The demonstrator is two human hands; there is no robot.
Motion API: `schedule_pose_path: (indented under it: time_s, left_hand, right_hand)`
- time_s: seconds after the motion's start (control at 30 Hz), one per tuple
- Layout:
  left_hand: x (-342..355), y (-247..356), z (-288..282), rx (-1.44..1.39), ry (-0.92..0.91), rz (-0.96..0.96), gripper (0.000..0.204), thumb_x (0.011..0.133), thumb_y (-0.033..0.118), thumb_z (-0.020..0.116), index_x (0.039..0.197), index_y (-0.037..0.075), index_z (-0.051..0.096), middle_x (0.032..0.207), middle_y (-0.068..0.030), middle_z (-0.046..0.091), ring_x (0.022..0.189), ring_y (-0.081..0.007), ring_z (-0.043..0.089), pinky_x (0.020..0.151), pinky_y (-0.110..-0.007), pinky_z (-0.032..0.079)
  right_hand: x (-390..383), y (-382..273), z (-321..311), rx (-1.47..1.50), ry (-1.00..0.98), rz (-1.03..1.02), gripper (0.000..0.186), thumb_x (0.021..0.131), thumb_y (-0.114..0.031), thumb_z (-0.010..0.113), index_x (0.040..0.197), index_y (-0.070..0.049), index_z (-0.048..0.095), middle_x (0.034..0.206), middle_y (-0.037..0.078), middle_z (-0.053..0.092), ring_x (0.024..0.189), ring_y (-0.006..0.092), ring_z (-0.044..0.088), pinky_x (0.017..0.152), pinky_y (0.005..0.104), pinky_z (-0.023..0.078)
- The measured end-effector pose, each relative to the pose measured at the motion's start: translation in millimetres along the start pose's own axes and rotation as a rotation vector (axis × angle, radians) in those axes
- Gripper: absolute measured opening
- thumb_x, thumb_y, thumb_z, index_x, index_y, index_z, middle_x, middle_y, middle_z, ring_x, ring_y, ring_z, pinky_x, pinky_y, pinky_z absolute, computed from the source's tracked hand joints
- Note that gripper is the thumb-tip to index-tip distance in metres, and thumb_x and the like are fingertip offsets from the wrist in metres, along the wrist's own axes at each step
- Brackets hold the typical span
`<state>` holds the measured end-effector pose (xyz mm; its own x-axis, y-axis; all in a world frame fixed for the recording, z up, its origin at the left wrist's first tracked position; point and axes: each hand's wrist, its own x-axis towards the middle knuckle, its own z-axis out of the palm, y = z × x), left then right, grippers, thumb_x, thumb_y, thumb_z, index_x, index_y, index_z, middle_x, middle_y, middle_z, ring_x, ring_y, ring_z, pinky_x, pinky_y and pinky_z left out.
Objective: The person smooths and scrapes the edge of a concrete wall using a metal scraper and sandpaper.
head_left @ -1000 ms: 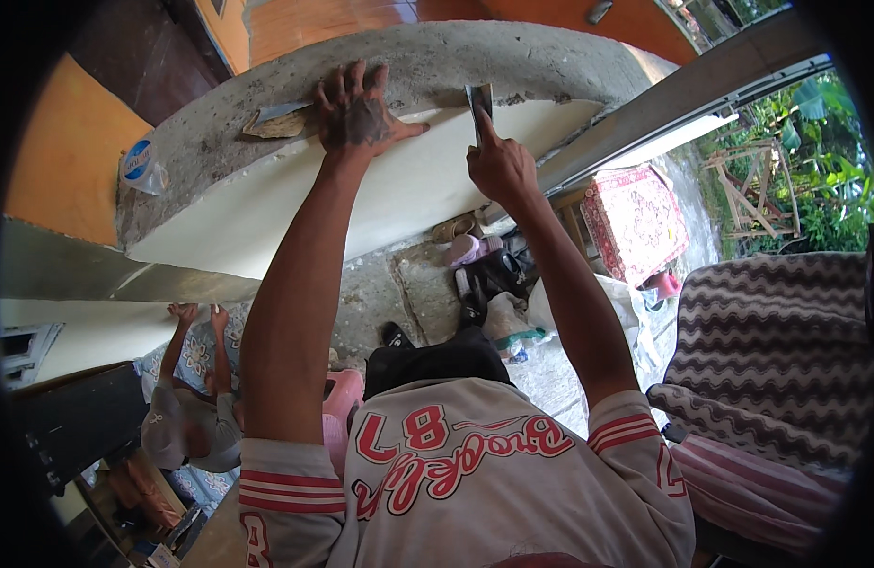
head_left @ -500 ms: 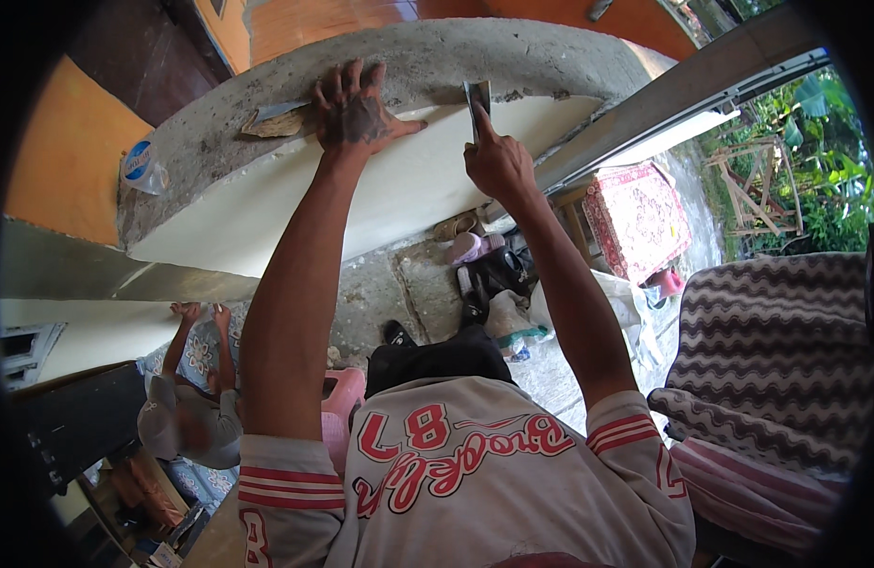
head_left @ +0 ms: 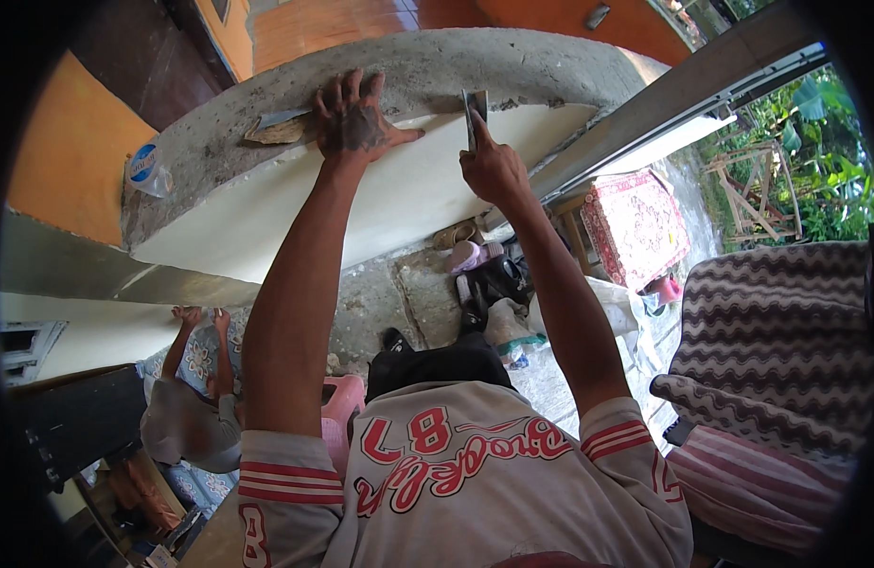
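Note:
My left hand (head_left: 354,123) lies flat on the curved grey concrete ledge (head_left: 399,71), fingers spread, thumb pointing right along its near edge. In my right hand (head_left: 494,170) is a flat metal putty knife (head_left: 475,112), its blade up against the ledge's edge and my index finger stretched along it. Below that edge runs a smooth cream wall face (head_left: 295,218). Just left of my left hand, a blade with a rough wooden handle (head_left: 278,131) rests on the ledge. The handle of the putty knife is mostly hidden by my fingers.
A clear plastic cup (head_left: 148,172) stands at the ledge's left end. A metal post (head_left: 645,114) rises on the right. Shoes (head_left: 475,257), a pink stool (head_left: 342,402) and a patterned red-white cloth (head_left: 635,227) are below. At lower left, another person (head_left: 191,417) reaches to a wall.
The view has shifted slightly. My right hand and the putty knife are a touch farther left along the edge; my left hand stays in place on the ledge.

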<state>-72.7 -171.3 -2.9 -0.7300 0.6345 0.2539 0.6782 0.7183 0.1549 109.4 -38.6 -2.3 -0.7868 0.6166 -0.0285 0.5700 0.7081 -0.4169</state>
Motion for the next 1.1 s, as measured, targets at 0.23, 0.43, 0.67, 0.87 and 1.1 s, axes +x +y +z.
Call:
schedule_pose_path:
  time_s: [0.23, 0.43, 0.67, 0.87, 1.1]
  left_hand:
    - [-1.1, 0.1, 0.9, 0.006, 0.052, 0.028, 0.119, 0.061, 0.077, 0.08, 0.158, 0.02, 0.039, 0.164, -0.0105, 0.032, 0.153, -0.0379, 0.025, 0.124, -0.061, 0.015]
    - [-3.1, -1.0, 2.2, -0.01, 0.069, 0.037, 0.116, 0.061, 0.076, 0.081, 0.155, 0.018, 0.044, 0.162, -0.0112, 0.035, 0.152, -0.037, 0.028, 0.124, -0.062, 0.014]
    - [-13.3, -3.7, 10.5, 0.025, 0.201, 0.098, 0.103, 0.068, 0.074, 0.078, 0.149, 0.017, 0.051, 0.154, -0.009, 0.045, 0.144, -0.0329, 0.039, 0.12, -0.059, 0.025]
    - [-52.2, -9.9, 27.4, -0.14, 0.425, 0.257, 0.059, 0.093, 0.038, 0.068, 0.144, 0.013, 0.055, 0.15, -0.0076, 0.049, 0.14, -0.0302, 0.044, 0.116, -0.05, 0.032]
    - [-61.2, -0.4, 26.0, -0.165, 0.416, 0.204, 0.058, 0.096, 0.039, 0.063, 0.148, 0.015, 0.051, 0.152, -0.0073, 0.047, 0.142, -0.0298, 0.041, 0.118, -0.051, 0.027]
  right_hand:
    - [-0.3, 0.5, -0.6, 0.011, 0.016, 0.008, 0.077, 0.093, -0.029, 0.06, 0.161, -0.024, 0.025, 0.098, 0.029, 0.072, 0.094, 0.0483, 0.07, 0.088, 0.0555, 0.053]
    - [0.0, -5.0, -5.8, -0.01, -0.021, 0.057, 0.074, 0.093, -0.028, 0.057, 0.161, -0.025, 0.027, 0.104, 0.027, 0.072, 0.1, 0.0464, 0.07, 0.091, 0.0534, 0.053]
    - [-0.3, -28.5, -18.1, -0.137, -0.042, 0.056, 0.07, 0.093, -0.023, 0.054, 0.159, -0.025, 0.033, 0.098, 0.024, 0.073, 0.094, 0.0436, 0.071, 0.086, 0.0516, 0.055]
    - [-13.9, -33.1, 23.4, -0.107, -0.04, -0.166, 0.067, 0.095, -0.022, 0.055, 0.158, -0.024, 0.033, 0.085, 0.025, 0.072, 0.08, 0.0456, 0.07, 0.078, 0.0549, 0.054]
    - [-17.6, 37.0, 67.9, 0.257, 0.209, 0.077, 0.076, 0.098, -0.031, 0.058, 0.162, -0.018, 0.018, 0.093, 0.026, 0.073, 0.084, 0.0501, 0.069, 0.074, 0.0575, 0.053]
